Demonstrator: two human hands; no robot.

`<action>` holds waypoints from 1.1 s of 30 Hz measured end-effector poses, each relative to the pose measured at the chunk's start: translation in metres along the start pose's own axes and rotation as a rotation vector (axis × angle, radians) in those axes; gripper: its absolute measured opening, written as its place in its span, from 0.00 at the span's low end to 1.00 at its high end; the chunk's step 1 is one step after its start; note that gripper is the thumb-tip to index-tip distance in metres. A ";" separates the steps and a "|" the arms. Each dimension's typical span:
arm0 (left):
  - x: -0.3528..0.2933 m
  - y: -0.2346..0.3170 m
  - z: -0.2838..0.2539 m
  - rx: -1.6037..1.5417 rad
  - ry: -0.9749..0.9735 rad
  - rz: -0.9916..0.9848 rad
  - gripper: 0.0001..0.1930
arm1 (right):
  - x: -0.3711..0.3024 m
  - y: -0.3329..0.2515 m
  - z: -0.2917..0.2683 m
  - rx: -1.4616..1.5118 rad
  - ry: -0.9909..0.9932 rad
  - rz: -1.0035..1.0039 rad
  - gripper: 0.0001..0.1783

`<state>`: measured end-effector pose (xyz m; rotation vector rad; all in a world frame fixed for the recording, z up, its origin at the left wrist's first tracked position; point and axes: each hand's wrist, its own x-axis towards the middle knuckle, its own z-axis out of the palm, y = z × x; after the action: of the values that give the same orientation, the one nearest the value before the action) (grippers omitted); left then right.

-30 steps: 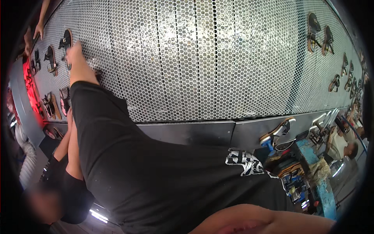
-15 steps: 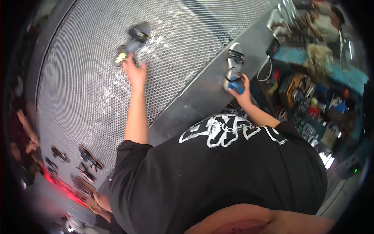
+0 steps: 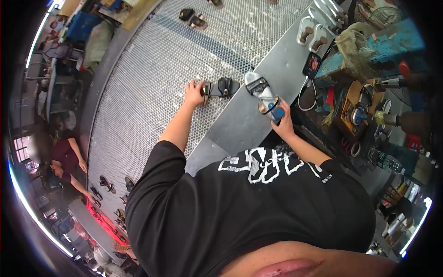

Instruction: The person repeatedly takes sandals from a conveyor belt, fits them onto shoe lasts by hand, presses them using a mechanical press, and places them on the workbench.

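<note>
My left hand (image 3: 194,93) reaches over a mesh belt (image 3: 152,87), its fingers closed round the heel end of a black sandal (image 3: 226,87). That sandal has a wide dark toe strap and lies near the belt's metal edge. My right hand (image 3: 284,123) grips the blue-marked heel end of a grey shoe last (image 3: 265,94). Black straps with small fittings cross its toe part, and a thin dark strap loops round its heel. The last is over the smooth metal ledge (image 3: 230,129), its toe pointing away from me and close to the black sandal.
Farther along the belt lies another dark sandal (image 3: 193,19). Pale shoe lasts (image 3: 318,37) stand on the ledge's far end, near a phone (image 3: 312,64) with a white cable. More sandals (image 3: 107,184) lie at lower left, where a co-worker's arm (image 3: 80,184) reaches in. A cluttered bench (image 3: 364,115) is at right.
My left hand, fingers apart at the sandal before, is now closed round its heel end. The sandal has come closer to the ledge and the last. My view has shifted too.
</note>
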<state>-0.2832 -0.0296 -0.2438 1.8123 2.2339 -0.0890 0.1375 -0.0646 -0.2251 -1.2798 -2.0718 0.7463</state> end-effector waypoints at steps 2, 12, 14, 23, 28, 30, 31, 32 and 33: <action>-0.005 0.000 -0.003 -0.111 -0.029 -0.018 0.35 | 0.006 -0.021 0.000 0.094 -0.046 0.021 0.46; -0.190 0.067 -0.002 -2.431 -0.420 -0.428 0.13 | 0.009 -0.046 -0.020 0.349 0.006 0.192 0.41; -0.221 0.125 -0.031 -2.451 -0.550 -0.446 0.15 | 0.007 -0.077 -0.030 0.701 -0.001 0.308 0.40; -0.109 0.121 -0.068 -2.621 -0.105 -0.280 0.18 | 0.000 -0.155 -0.114 0.675 -0.230 0.049 0.28; -0.074 0.219 -0.071 -2.112 -0.292 0.022 0.17 | -0.045 -0.140 -0.174 0.639 -0.196 0.101 0.27; -0.096 0.297 -0.088 -2.163 -0.689 -0.029 0.19 | -0.068 -0.116 -0.182 0.584 0.005 0.160 0.29; -0.104 0.326 -0.080 -1.961 -0.791 0.207 0.20 | -0.076 -0.108 -0.190 0.552 0.082 0.214 0.30; -0.115 0.355 -0.071 -1.753 -0.885 0.441 0.21 | -0.085 -0.102 -0.198 0.520 0.157 0.272 0.32; -0.142 0.391 -0.071 -1.558 -0.810 0.570 0.23 | -0.096 -0.097 -0.204 0.597 0.318 0.332 0.32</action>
<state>0.1103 -0.0640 -0.0957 1.0104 0.6173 0.6776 0.2640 -0.1579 -0.0370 -1.2912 -1.2598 1.1188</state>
